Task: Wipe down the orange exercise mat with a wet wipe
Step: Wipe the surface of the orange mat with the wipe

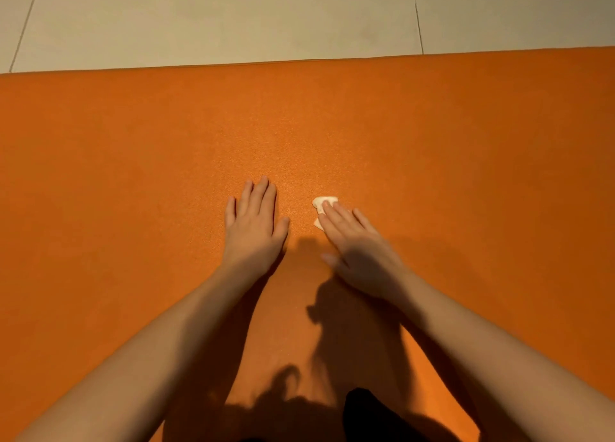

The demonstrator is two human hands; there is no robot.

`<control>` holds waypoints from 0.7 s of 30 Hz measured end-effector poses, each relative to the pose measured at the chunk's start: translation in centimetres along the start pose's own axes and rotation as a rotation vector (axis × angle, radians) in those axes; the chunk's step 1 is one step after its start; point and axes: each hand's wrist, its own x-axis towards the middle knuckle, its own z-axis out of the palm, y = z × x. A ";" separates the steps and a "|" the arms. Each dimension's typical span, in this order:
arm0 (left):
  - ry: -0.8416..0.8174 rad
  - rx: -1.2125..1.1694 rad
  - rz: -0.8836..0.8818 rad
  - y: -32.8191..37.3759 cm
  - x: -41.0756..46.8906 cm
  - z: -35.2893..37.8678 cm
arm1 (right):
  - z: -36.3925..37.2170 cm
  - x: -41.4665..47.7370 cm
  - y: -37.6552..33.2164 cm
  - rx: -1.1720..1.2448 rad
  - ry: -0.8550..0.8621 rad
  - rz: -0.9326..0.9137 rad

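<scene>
left hand (254,220) — flat, fingers straight; right hand (352,241) — flat, fingers extended

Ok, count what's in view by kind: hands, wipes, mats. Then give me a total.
hands: 2 (left hand, right hand)
wet wipe: 1
orange mat: 1
Total: 4
</scene>
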 end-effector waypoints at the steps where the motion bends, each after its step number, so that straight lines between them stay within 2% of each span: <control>1: -0.010 0.017 0.004 -0.2 0.4 0.0 | -0.2 0.2 0.9 -0.054 0.009 -0.027; 2: -0.022 0.036 0.013 -0.5 0.5 0.2 | -0.5 0.7 1.7 -0.087 0.064 0.017; 4: -0.024 0.076 0.040 -0.9 0.4 0.5 | -1.3 1.8 3.2 -0.066 0.203 0.257; 6: 0.015 0.097 0.073 -1.1 0.4 0.5 | -1.4 3.2 3.2 0.024 0.187 0.502; 7: 0.035 0.095 0.083 -1.2 0.7 0.4 | -1.4 3.8 2.6 0.047 0.183 0.515; 8: 0.052 0.083 0.087 -1.2 1.2 0.2 | -1.4 4.2 1.8 0.065 0.181 0.443; 11: 0.069 0.059 0.068 -1.4 3.4 -0.1 | -1.0 4.0 1.2 -0.008 0.087 0.014; 12: 0.070 0.062 0.059 -1.6 4.0 -0.1 | -1.1 4.0 2.1 -0.054 0.073 -0.048; 14: 0.066 0.088 0.048 -1.8 4.6 0.2 | -1.8 4.6 3.8 -0.089 0.129 0.033; 16: 0.075 0.115 0.049 -2.0 4.6 0.5 | -2.5 5.3 4.6 -0.035 0.208 0.280; 18: 0.089 0.116 0.047 -2.0 4.7 0.6 | -2.5 6.2 4.1 0.048 0.189 0.467; 19: 0.090 0.118 0.048 -2.0 4.7 0.6 | -2.5 6.4 3.5 0.065 0.177 0.461; 21: 0.089 0.138 0.055 -2.1 4.7 0.6 | -2.3 6.2 2.4 0.058 0.147 0.248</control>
